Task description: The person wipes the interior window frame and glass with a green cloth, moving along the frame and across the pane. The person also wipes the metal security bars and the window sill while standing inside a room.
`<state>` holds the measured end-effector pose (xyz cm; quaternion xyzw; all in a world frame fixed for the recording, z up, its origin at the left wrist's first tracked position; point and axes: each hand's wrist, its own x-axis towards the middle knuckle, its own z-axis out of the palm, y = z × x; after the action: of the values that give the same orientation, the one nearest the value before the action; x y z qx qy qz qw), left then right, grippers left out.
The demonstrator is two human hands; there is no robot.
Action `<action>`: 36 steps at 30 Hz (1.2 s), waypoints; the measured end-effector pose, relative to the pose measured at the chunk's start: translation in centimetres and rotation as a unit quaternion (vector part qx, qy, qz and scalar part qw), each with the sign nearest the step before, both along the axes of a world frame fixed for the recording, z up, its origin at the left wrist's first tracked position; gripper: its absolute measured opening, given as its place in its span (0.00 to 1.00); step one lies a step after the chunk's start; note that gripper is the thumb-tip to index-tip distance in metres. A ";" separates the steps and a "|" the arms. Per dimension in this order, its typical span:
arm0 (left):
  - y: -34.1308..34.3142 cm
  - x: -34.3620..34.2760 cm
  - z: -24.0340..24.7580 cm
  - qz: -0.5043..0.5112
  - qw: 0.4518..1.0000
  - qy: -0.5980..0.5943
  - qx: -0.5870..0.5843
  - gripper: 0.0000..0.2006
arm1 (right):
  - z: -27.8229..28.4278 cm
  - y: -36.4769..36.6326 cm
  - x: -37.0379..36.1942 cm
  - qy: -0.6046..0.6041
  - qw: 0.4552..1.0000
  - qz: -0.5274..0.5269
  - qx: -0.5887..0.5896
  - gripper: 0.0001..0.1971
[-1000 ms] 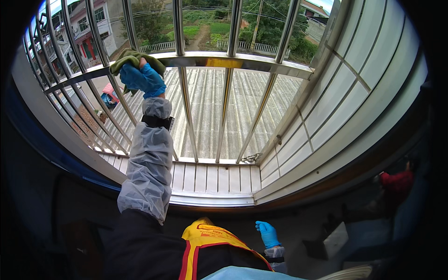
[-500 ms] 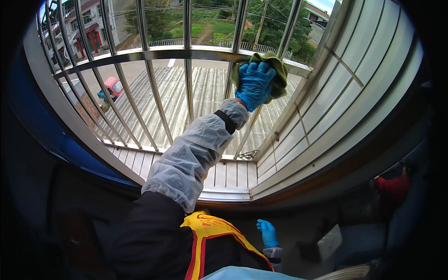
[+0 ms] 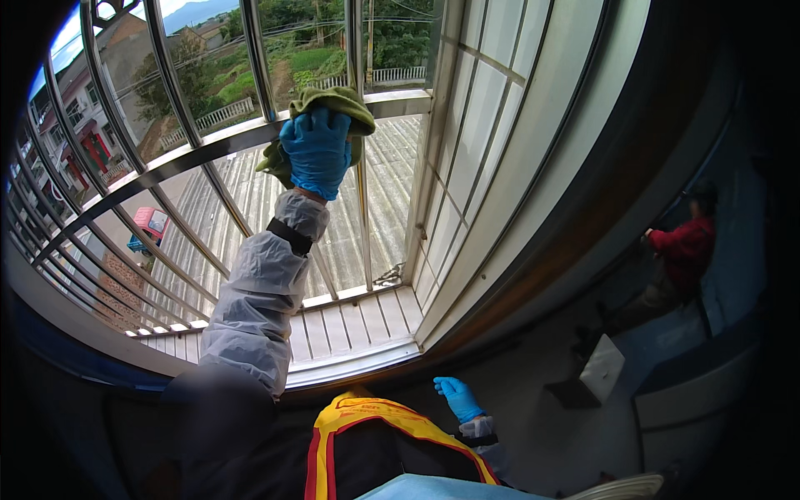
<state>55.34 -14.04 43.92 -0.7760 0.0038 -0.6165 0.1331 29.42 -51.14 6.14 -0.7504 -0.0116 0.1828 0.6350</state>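
In a blue glove, my left hand [image 3: 317,154] is closed on a green cleaning cloth [image 3: 342,102]. It presses the cloth around the horizontal metal rail [image 3: 229,143] of the window bars, where an upright bar crosses it. Part of the cloth hangs beside the glove on the left. A translucent sleeve cover with a black band wraps that forearm. Down near my body, my right hand [image 3: 459,399], also gloved in blue, holds nothing; its fingers stretch out to the left.
Upright metal bars [image 3: 177,79] stand across the opening. A white-tiled side wall [image 3: 479,117] and the window frame [image 3: 533,175] border it on the right. Below lies a tiled sill [image 3: 354,323]. Outside is a corrugated roof [image 3: 275,208]. A person in red [image 3: 685,250] is indoors at right.
My view has turned to the right, so the window sits further left. My left hand with the cloth has moved left along the rail, away from the tiled wall. The right hand stays low.
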 end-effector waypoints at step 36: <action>-7.2 3.6 8.0 0.233 0.931 0.189 0.209 0.08 | -2.7 -14.2 -17.4 -0.009 0.972 -0.237 -0.002 0.13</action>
<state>58.92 -21.28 51.91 -0.8117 -0.0233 -0.3954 0.4293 12.04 -65.34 3.44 -0.7344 0.1611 0.0209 0.6590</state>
